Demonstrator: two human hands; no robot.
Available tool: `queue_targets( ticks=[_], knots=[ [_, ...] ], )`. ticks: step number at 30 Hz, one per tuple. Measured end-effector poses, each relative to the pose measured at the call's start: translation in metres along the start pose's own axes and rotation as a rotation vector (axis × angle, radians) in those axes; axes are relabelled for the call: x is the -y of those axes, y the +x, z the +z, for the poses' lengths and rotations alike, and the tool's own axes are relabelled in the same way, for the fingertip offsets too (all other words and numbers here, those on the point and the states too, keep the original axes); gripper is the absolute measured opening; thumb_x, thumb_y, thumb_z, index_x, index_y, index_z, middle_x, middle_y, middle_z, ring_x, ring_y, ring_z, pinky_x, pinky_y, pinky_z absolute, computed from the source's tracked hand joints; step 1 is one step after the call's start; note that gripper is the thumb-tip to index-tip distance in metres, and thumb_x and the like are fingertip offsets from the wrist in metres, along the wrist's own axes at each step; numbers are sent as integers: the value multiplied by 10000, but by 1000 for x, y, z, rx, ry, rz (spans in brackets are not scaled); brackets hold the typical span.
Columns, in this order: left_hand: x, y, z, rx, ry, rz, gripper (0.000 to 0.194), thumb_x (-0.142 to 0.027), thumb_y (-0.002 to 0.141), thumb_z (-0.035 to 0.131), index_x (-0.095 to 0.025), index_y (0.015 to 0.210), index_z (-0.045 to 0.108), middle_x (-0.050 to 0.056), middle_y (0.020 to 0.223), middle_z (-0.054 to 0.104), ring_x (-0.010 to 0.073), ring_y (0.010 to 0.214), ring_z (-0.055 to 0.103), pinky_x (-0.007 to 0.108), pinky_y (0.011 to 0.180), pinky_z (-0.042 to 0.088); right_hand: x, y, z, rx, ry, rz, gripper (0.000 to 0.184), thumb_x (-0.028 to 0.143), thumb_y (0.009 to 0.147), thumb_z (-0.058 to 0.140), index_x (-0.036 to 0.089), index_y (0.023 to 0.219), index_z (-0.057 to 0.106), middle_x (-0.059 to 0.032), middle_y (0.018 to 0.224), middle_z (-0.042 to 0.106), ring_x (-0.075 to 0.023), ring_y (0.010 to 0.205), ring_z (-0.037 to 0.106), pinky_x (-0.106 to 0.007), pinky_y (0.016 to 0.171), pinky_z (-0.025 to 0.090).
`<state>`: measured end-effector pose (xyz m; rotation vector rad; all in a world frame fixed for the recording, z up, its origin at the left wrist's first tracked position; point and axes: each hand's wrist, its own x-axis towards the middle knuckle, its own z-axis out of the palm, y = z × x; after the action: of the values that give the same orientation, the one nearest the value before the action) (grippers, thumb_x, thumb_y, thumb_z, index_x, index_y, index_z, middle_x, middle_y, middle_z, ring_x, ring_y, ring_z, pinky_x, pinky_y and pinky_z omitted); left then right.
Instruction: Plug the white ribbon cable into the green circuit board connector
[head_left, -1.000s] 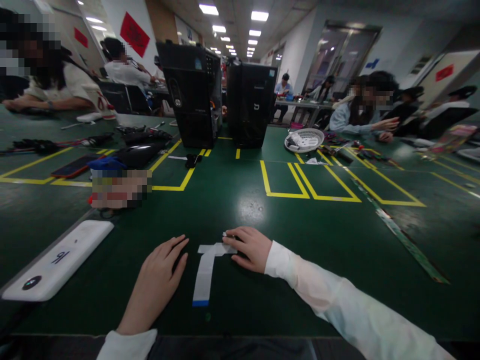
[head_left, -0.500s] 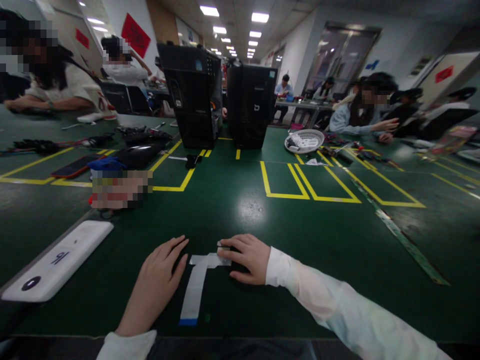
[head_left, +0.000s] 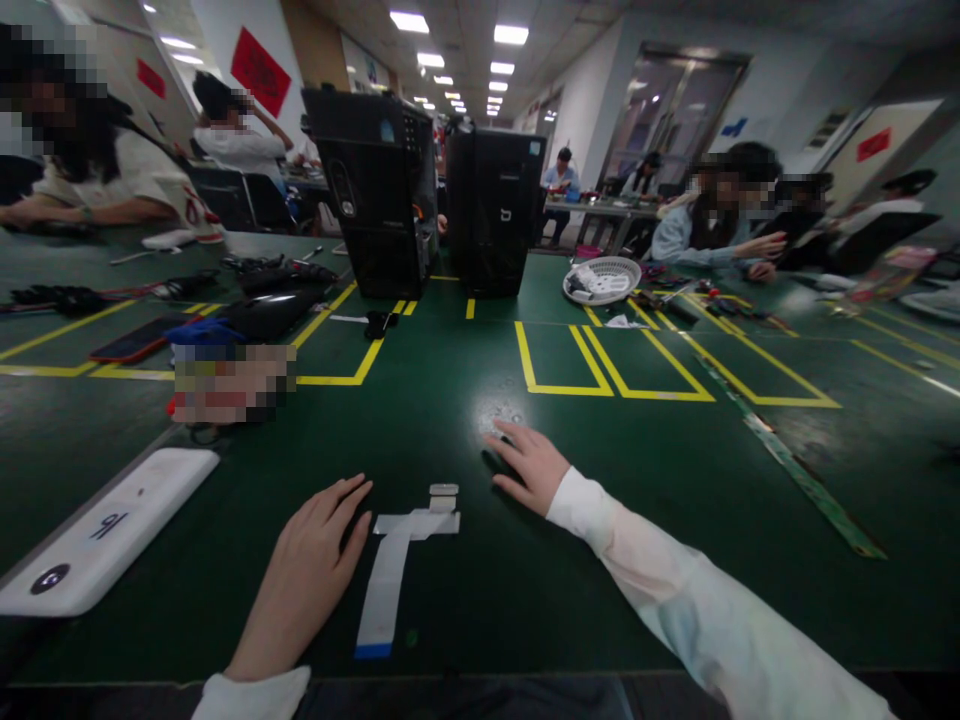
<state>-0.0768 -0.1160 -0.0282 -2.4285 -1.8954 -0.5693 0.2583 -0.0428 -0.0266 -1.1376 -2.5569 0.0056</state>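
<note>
A white flat ribbon cable point(head_left: 386, 590) lies on the green table, bent at a right angle near its top. One end carries a blue strip, and a small connector point(head_left: 444, 490) sits at the other. Just left of the cable rests my left hand point(head_left: 315, 550), palm down with its fingers stretched out, holding nothing. My right hand point(head_left: 529, 468) is to the right of the connector and apart from it, fingers spread and nothing in them.
On the left lies a white device point(head_left: 112, 530) with a round dark spot. Two black computer cases point(head_left: 367, 200) stand at the back. A white basket point(head_left: 602, 280) and a long green circuit strip point(head_left: 787, 460) are to the right. Co-workers sit around.
My right hand has lifted off the cable's connector and moved away to the right and forward, uncovering it. My left hand has stayed in place beside the cable.
</note>
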Motion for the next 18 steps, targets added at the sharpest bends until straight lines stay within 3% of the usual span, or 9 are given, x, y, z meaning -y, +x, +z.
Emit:
queue_targets(
  ticks=[4, 8, 10, 13, 18],
  knots=[
    [0, 0, 1, -8, -4, 1, 511, -470, 937, 368, -167, 1290, 580, 128, 1347, 577, 297, 1220, 543, 507, 1024, 446, -72, -24, -3, -72, -211, 563, 637, 481, 901, 479, 55, 1375, 473, -254, 1436, 402, -367, 1349, 347, -537, 1082, 325],
    [0, -1, 1, -1, -4, 0, 510, -469, 940, 361, -168, 1288, 583, 128, 1344, 578, 298, 1212, 546, 515, 1014, 452, -140, -71, -28, -130, -364, 1061, 659, 472, 888, 463, 22, 1370, 469, -273, 1472, 339, -383, 1390, 268, -538, 1099, 273],
    [-1, -1, 0, 0, -5, 4, 510, -467, 940, 364, -167, 1291, 580, 128, 1350, 573, 298, 1217, 543, 513, 1020, 449, -167, -102, -44, -181, -391, 1190, 693, 466, 895, 417, -29, 1381, 429, -325, 1475, 287, -431, 1398, 214, -615, 1065, 254],
    [-1, -1, 0, -1, -7, 3, 511, -463, 938, 371, -162, 1296, 576, 132, 1352, 571, 299, 1220, 541, 515, 1021, 449, -194, -146, -65, -306, -398, 1380, 718, 492, 869, 402, -7, 1384, 441, -315, 1488, 272, -445, 1399, 178, -643, 1050, 217],
    [-1, 0, 0, -6, -7, -1, 512, -472, 936, 370, -173, 1292, 583, 129, 1345, 579, 300, 1217, 545, 517, 1019, 451, -208, -184, -82, -271, -353, 1459, 816, 594, 861, 286, -15, 1374, 468, -381, 1343, 415, -496, 1263, 368, -663, 934, 281]
  ],
)
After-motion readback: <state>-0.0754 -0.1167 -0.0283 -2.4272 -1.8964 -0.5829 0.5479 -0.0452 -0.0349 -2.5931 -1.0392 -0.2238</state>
